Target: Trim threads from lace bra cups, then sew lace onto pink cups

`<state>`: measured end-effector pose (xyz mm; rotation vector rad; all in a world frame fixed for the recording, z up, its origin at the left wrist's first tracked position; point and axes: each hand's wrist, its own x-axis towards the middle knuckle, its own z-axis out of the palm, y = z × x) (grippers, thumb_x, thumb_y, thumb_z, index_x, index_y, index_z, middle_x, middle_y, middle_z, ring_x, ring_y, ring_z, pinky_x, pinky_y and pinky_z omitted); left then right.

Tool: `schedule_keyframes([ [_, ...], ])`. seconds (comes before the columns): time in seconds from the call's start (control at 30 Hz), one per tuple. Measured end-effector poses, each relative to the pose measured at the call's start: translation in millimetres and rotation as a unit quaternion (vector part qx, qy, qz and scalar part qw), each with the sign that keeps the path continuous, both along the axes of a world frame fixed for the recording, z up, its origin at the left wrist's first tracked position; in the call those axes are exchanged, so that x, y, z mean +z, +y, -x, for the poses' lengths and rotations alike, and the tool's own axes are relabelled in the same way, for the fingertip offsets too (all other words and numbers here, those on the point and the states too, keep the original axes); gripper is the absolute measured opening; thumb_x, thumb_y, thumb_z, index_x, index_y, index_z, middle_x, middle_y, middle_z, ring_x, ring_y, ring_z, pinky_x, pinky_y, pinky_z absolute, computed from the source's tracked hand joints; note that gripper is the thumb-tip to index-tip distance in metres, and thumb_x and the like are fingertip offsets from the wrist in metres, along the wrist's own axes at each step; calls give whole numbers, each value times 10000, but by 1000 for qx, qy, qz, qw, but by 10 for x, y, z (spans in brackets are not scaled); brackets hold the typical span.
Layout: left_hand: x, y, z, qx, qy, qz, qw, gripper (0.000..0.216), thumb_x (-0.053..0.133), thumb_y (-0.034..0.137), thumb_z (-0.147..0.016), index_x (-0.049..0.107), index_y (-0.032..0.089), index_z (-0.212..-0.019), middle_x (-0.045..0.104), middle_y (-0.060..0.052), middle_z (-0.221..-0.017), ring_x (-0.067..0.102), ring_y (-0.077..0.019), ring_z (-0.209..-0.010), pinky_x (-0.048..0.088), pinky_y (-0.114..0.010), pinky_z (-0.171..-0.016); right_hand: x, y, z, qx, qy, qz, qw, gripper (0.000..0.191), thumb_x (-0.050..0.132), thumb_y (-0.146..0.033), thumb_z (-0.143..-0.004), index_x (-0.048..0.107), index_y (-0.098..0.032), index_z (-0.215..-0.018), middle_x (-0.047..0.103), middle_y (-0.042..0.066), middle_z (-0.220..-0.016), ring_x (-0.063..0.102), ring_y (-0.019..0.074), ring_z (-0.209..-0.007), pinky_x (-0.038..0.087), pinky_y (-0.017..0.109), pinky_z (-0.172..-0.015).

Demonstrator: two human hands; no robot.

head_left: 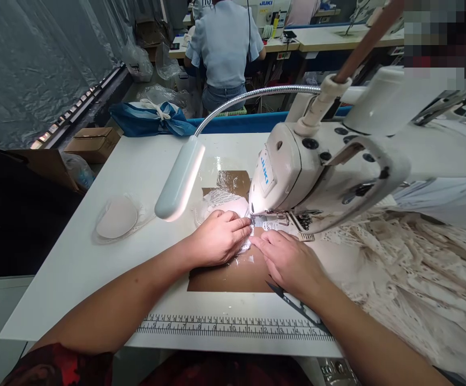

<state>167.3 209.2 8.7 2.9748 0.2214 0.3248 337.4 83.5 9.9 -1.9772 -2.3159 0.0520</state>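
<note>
My left hand [218,237] lies flat with fingers together, pressing a white lace bra cup [222,202] down just left of the needle of a white JUKI sewing machine [293,171]. My right hand [291,261] rests flat on the cream lace fabric [413,257] in front of the presser foot, fingers stretched toward the needle. The fingertips of both hands nearly meet at the foot. A second padded cup [116,217] lies alone on the white table [136,166] to the left.
A gooseneck lamp [180,179] hangs over the work area. Black thread snips [293,305] lie under my right wrist, above a printed ruler [233,326] at the table's front edge. A person in a light-blue shirt [225,48] sits at another machine behind. Cardboard boxes [92,142] stand at left.
</note>
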Motion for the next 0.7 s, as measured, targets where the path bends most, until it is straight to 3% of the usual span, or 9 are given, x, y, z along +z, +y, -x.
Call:
schedule_keyframes([
  [0.3, -44, 15, 12, 31, -11, -30, 999, 351, 394, 272, -949, 578, 128, -1211, 574, -121, -1296, 512, -264, -1028, 402, -402, -851, -43, 48, 37, -70, -49, -19, 996, 463, 476, -96, -827, 594, -244, -1250, 694, 64, -984, 602, 191, -724, 342, 307, -558],
  [0.53, -5, 4, 114, -27, -20, -5, 999, 334, 416, 296, -940, 600, 164, -1185, 576, -114, -1280, 521, -249, -1030, 411, -404, -880, -105, 36, -3, -106, -16, -56, 993, 446, 448, -116, -858, 594, -273, -1249, 726, 24, -978, 626, 213, -832, 380, 302, -602],
  [0.7, -29, 11, 109, -57, -27, 12, 998, 343, 405, 284, -946, 606, 135, -1180, 600, -110, -1261, 523, -248, -1065, 420, -399, -900, -55, 28, 1, -51, -9, -49, 997, 409, 458, -112, -849, 627, -261, -1190, 705, 14, -964, 621, 183, -794, 371, 295, -606],
])
